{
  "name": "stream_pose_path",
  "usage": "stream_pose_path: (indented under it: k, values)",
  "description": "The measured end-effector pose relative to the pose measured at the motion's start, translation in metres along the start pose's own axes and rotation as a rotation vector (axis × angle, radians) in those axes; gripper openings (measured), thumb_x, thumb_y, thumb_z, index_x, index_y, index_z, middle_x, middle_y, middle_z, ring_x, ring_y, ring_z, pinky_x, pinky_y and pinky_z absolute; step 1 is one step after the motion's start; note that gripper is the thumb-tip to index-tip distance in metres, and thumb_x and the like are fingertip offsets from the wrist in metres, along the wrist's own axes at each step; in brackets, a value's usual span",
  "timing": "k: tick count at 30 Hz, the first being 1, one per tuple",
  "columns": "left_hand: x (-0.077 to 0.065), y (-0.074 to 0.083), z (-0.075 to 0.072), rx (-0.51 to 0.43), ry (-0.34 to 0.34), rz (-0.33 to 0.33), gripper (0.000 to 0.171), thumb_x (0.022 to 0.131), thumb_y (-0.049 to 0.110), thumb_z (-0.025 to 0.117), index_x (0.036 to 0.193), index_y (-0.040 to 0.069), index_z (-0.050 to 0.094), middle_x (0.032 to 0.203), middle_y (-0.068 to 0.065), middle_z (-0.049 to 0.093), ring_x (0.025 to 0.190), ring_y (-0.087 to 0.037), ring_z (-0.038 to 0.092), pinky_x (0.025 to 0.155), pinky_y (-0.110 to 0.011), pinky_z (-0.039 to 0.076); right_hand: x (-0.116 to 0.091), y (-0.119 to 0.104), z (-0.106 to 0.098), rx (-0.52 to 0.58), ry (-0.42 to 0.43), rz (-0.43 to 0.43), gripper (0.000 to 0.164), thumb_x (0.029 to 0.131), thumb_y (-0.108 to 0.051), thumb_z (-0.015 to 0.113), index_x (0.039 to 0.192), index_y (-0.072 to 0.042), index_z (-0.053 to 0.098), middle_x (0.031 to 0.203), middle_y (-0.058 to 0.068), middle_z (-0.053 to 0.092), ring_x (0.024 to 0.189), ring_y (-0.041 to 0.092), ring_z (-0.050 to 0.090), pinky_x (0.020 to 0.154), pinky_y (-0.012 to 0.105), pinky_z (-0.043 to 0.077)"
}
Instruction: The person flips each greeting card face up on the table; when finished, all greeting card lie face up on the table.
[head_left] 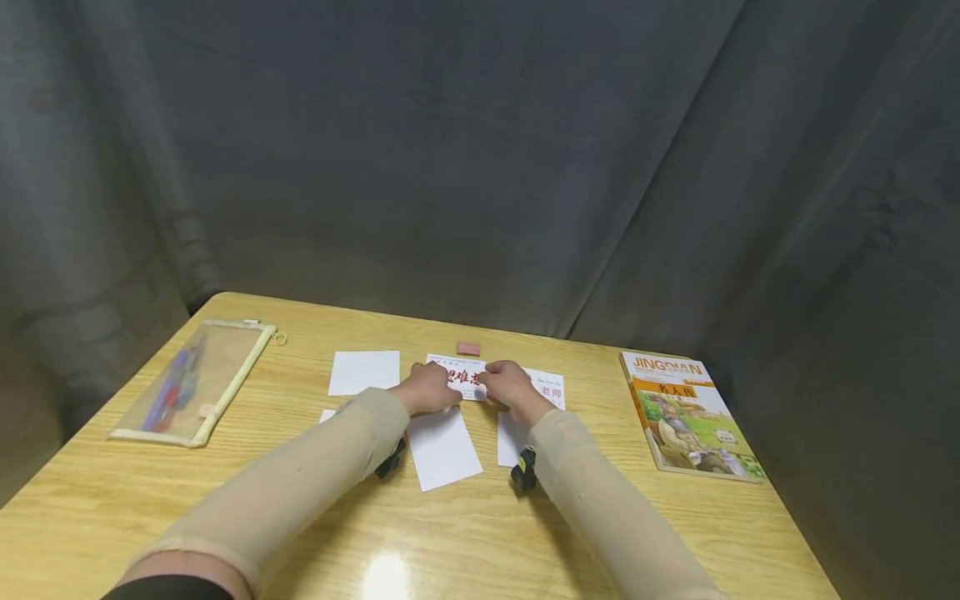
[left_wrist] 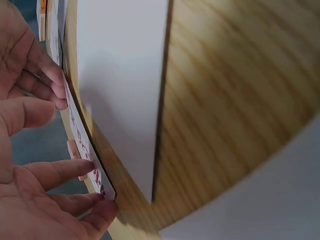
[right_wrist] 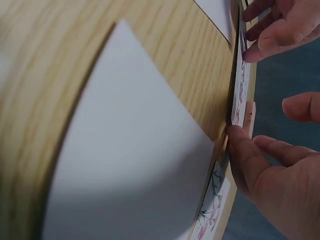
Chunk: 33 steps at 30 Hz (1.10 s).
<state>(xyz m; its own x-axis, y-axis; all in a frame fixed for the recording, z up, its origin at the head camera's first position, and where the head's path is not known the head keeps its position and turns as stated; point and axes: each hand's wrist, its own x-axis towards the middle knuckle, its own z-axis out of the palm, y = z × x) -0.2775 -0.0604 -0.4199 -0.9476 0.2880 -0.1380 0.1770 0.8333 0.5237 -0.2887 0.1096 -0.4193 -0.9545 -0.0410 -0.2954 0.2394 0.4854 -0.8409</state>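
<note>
A white card with red printed characters (head_left: pixel 465 377) lies at the back middle of the table. My left hand (head_left: pixel 427 388) touches its left end, fingertips on the card's face and edge in the left wrist view, thumb lifted away. At the other end, the fingertips of my right hand (head_left: pixel 514 387) meet the card's edge, with the thumb raised clear in the right wrist view. A second printed card (head_left: pixel 553 390) lies just right of my right hand, partly covered by it. Nearer me, a blank white card (head_left: pixel 444 450) lies turned at an angle.
Another blank card (head_left: pixel 363 372) lies at the left, and one (head_left: pixel 512 440) is partly under my right wrist. A pink block (head_left: pixel 468 348) sits behind the printed card. A mesh zip pouch with pens (head_left: pixel 225 367) lies far left, a book (head_left: pixel 686 417) far right. Grey curtain hangs behind.
</note>
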Motion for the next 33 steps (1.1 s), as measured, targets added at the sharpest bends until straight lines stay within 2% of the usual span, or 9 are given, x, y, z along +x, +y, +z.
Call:
stream_pose_path:
  k: [2, 6, 10, 13, 16, 19, 23, 29, 33]
  values:
    - [0.000, 0.000, 0.000, 0.008, 0.001, -0.002, 0.033, 0.090, 0.025, 0.067, 0.099, -0.008, 0.070, 0.109, -0.021, 0.066, 0.100, -0.034, 0.052, 0.092, -0.045, 0.048, 0.001, 0.000, 0.001, -0.002, -0.002, -0.003, 0.048, 0.102, -0.014, 0.060, 0.144, 0.007, 0.053, 0.141, 0.021, 0.057, 0.100, 0.023, 0.064, 0.079, 0.029, 0.056]
    - [0.001, -0.003, 0.000, 0.004, 0.006, 0.014, 0.037, 0.091, 0.024, 0.067, 0.107, -0.010, 0.069, 0.113, -0.023, 0.066, 0.106, -0.037, 0.054, 0.097, -0.048, 0.046, 0.002, 0.000, 0.002, -0.007, -0.004, -0.010, 0.047, 0.102, -0.015, 0.060, 0.143, 0.007, 0.053, 0.143, 0.022, 0.055, 0.110, 0.029, 0.066, 0.088, 0.035, 0.057]
    - [0.000, -0.012, -0.004, -0.077, 0.043, 0.024, 0.049, 0.096, 0.021, 0.063, 0.131, -0.013, 0.060, 0.133, -0.028, 0.059, 0.126, -0.043, 0.051, 0.109, -0.052, 0.040, 0.002, -0.002, 0.002, -0.021, 0.001, -0.030, 0.046, 0.102, -0.014, 0.059, 0.143, 0.006, 0.054, 0.142, 0.021, 0.057, 0.109, 0.029, 0.066, 0.088, 0.036, 0.057]
    - [-0.003, -0.023, -0.016, -0.121, 0.096, 0.009, 0.059, 0.099, 0.021, 0.059, 0.144, -0.016, 0.047, 0.148, -0.033, 0.047, 0.142, -0.049, 0.037, 0.118, -0.055, 0.031, 0.002, -0.006, 0.002, -0.042, 0.012, -0.057, 0.046, 0.102, -0.015, 0.058, 0.144, 0.003, 0.054, 0.136, 0.018, 0.060, 0.100, 0.025, 0.063, 0.082, 0.034, 0.055]
    - [-0.006, -0.039, -0.031, -0.110, 0.141, -0.003, 0.062, 0.102, 0.024, 0.053, 0.148, -0.017, 0.039, 0.155, -0.034, 0.038, 0.147, -0.051, 0.028, 0.121, -0.056, 0.024, 0.004, -0.011, 0.003, -0.052, 0.003, -0.095, 0.045, 0.102, -0.015, 0.057, 0.144, 0.002, 0.056, 0.133, 0.016, 0.061, 0.099, 0.024, 0.059, 0.083, 0.035, 0.051]
    - [-0.009, -0.059, -0.044, -0.074, 0.155, -0.007, 0.063, 0.104, 0.026, 0.048, 0.150, -0.016, 0.037, 0.156, -0.035, 0.034, 0.147, -0.052, 0.027, 0.121, -0.058, 0.024, 0.005, -0.019, 0.008, -0.034, -0.056, -0.154, 0.046, 0.103, -0.014, 0.056, 0.145, 0.003, 0.054, 0.143, 0.017, 0.057, 0.115, 0.026, 0.058, 0.095, 0.037, 0.050]
    - [-0.017, -0.086, -0.054, 0.021, 0.116, 0.010, 0.064, 0.106, 0.030, 0.045, 0.150, -0.015, 0.037, 0.156, -0.036, 0.034, 0.146, -0.054, 0.028, 0.120, -0.061, 0.025, 0.005, -0.035, 0.023, -0.012, -0.158, -0.198, 0.048, 0.105, -0.014, 0.053, 0.149, 0.006, 0.049, 0.152, 0.020, 0.050, 0.131, 0.033, 0.056, 0.107, 0.042, 0.048]
    - [-0.034, -0.112, -0.057, 0.118, 0.043, 0.084, 0.062, 0.107, 0.034, 0.045, 0.146, -0.014, 0.044, 0.153, -0.039, 0.036, 0.144, -0.056, 0.029, 0.117, -0.064, 0.027, 0.007, -0.060, 0.057, 0.006, -0.215, -0.189, 0.047, 0.105, -0.016, 0.054, 0.147, 0.006, 0.051, 0.135, 0.021, 0.062, 0.124, 0.034, 0.061, 0.107, 0.042, 0.048]
    - [-0.038, -0.119, -0.058, 0.139, 0.020, 0.105, 0.059, 0.105, 0.033, 0.048, 0.140, -0.014, 0.052, 0.150, -0.040, 0.040, 0.142, -0.058, 0.030, 0.117, -0.064, 0.028, 0.013, -0.067, 0.073, -0.019, -0.231, -0.169, 0.045, 0.104, -0.017, 0.057, 0.143, 0.005, 0.055, 0.122, 0.018, 0.067, 0.117, 0.033, 0.064, 0.104, 0.041, 0.051]
